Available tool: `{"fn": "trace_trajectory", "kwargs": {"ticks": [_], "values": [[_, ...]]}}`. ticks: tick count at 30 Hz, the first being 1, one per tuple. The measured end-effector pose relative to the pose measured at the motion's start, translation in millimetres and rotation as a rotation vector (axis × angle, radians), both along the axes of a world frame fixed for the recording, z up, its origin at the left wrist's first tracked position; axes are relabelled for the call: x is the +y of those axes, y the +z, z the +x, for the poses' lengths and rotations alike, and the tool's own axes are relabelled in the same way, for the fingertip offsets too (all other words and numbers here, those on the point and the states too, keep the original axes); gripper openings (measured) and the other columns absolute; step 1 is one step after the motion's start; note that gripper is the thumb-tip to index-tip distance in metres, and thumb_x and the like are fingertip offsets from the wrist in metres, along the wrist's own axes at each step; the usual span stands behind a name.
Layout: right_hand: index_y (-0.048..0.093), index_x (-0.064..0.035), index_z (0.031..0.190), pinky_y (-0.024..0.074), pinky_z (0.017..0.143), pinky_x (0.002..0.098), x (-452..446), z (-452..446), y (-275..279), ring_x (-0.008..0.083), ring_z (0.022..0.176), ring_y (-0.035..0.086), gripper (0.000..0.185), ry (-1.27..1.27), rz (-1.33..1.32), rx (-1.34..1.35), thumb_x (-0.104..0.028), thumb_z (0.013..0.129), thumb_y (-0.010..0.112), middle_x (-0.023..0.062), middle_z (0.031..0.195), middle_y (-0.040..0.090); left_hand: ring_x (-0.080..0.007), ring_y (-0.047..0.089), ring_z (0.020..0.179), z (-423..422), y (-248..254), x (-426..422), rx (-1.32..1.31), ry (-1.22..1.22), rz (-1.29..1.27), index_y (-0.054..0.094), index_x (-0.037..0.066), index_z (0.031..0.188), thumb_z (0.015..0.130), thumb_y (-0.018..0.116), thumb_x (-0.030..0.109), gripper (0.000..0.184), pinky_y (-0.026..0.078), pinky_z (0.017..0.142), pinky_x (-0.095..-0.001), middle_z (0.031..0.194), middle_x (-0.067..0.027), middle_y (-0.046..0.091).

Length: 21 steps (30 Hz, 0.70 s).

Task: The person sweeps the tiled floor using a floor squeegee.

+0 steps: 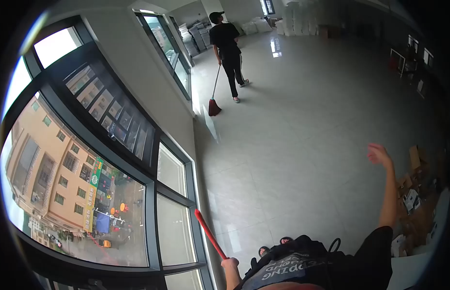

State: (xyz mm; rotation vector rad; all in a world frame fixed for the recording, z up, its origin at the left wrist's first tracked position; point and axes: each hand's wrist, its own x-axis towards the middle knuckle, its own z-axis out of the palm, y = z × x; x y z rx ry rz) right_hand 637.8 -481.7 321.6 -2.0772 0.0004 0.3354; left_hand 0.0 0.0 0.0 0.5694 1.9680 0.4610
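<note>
My left hand (230, 263) is closed around a red stick (209, 234) at the bottom, close to the window frame. The stick points up and to the left, and its lower end is hidden behind my hand and body. My right arm reaches out on the right side. My right hand (378, 154) is raised over the floor with its fingers apart and nothing visible in it.
Large windows (152, 222) line the left wall. Ahead, a person (227, 43) in dark clothes walks with a red broom (214, 107). Cardboard boxes (417, 159) and scraps lie at right. White wrapped stacks (300, 20) stand at the back of the tiled floor (292, 125).
</note>
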Motion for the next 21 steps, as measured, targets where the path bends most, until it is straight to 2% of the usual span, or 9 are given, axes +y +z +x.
{"fn": "trace_trajectory", "kwargs": {"ticks": [2, 4, 5, 8, 9, 11, 16, 18, 21], "values": [[0.062, -0.0062, 0.116, 0.0524, 0.058, 0.0271, -45, 13, -101, 0.0145, 0.062, 0.063, 0.034, -0.309, 0.265, -0.212, -0.031, 0.094, 0.054, 0.0046, 0.076, 0.065, -0.0205, 0.061, 0.097, 3, 4, -7, -0.292, 0.476, 0.041, 0.051, 0.0, 0.126, 0.085, 0.052, 0.003, 0.041, 0.05, 0.077, -0.0329, 0.111, -0.011, 0.061], [0.051, -0.0026, 0.129, 0.0498, 0.087, 0.0349, -124, 24, -281, 0.0232, 0.101, 0.061, 0.043, -0.778, 0.005, -0.445, -0.032, 0.1, 0.041, 0.0153, 0.118, 0.06, -0.02, 0.061, 0.092, 1, -25, -39, -0.155, 0.309, -0.025, 0.055, -0.001, 0.12, 0.085, 0.051, 0.003, 0.035, 0.05, 0.075, -0.0335, 0.106, -0.0101, 0.061], [0.044, -0.0002, 0.137, 0.031, 0.109, 0.0435, -164, 9, -397, 0.0315, 0.13, 0.042, 0.052, -0.613, -0.472, -0.271, -0.037, 0.1, 0.04, 0.0193, 0.146, 0.038, -0.0196, 0.061, 0.09, 4, -30, -47, -0.172, 0.313, -0.034, 0.057, 0.0, 0.116, 0.086, 0.05, 0.003, 0.031, 0.051, 0.074, -0.0338, 0.104, -0.0097, 0.062], [0.064, -0.0058, 0.095, 0.0521, 0.067, 0.0421, -107, -208, -385, 0.0285, 0.078, 0.066, 0.033, 0.098, -0.231, 0.463, -0.037, 0.092, 0.053, 0.0141, 0.086, 0.067, -0.0136, 0.045, 0.066, 16, -32, -61, -0.188, 0.362, 0.005, 0.051, 0.014, 0.07, 0.082, 0.04, 0.02, 0.017, 0.04, 0.059, -0.0288, 0.073, 0.0015, 0.047], [0.065, -0.0065, 0.093, 0.0517, 0.065, 0.0441, -89, -264, -424, 0.0267, 0.08, 0.067, 0.036, 0.225, 0.068, 0.442, -0.041, 0.087, 0.059, 0.0139, 0.089, 0.067, -0.0125, 0.045, 0.062, 30, -23, -60, -0.298, 0.632, 0.027, 0.05, 0.014, 0.069, 0.081, 0.039, 0.02, 0.017, 0.039, 0.056, -0.0275, 0.07, 0.0025, 0.046], [0.063, -0.0047, 0.098, 0.0509, 0.062, 0.0442, -33, -302, -307, 0.025, 0.074, 0.065, 0.041, 0.554, -0.158, 0.311, -0.043, 0.084, 0.063, 0.0122, 0.087, 0.065, -0.0127, 0.051, 0.06, 30, -30, -57, -0.651, 0.889, -0.027, 0.052, 0.012, 0.077, 0.087, 0.045, 0.018, 0.014, 0.043, 0.052, -0.0274, 0.072, 0.0003, 0.052], [0.059, -0.0037, 0.108, 0.0496, 0.059, 0.0424, -10, -293, -322, 0.0209, 0.068, 0.061, 0.046, 0.045, -0.308, 1.036, -0.041, 0.082, 0.067, 0.0089, 0.083, 0.062, -0.0094, 0.043, 0.052, 67, -24, -69, -0.568, 0.308, 0.051, 0.046, 0.018, 0.071, 0.09, 0.041, 0.027, 0.021, 0.034, 0.044, -0.0227, 0.064, 0.0038, 0.039], [0.055, -0.0007, 0.119, 0.0509, 0.059, 0.0361, -9, -253, -368, 0.0218, 0.072, 0.062, 0.05, 0.1, -0.221, 0.485, -0.031, 0.082, 0.07, 0.0131, 0.098, 0.065, -0.0127, 0.044, 0.051, 86, -13, -68, -0.669, 0.419, 0.044, 0.048, 0.013, 0.075, 0.087, 0.046, 0.021, 0.014, 0.037, 0.044, -0.0233, 0.065, 0.0006, 0.042], [0.047, -0.0006, 0.131, 0.052, 0.072, 0.0334, 78, -207, -272, 0.0201, 0.087, 0.061, 0.067, 0.2, 0.009, 0.414, -0.034, 0.079, 0.075, 0.0137, 0.108, 0.062, -0.0178, 0.051, 0.053, 95, -14, -70, -0.797, 0.593, -0.017, 0.049, 0.006, 0.081, 0.082, 0.055, 0.006, 0.006, 0.046, 0.048, -0.0259, 0.069, -0.0048, 0.049]]}}
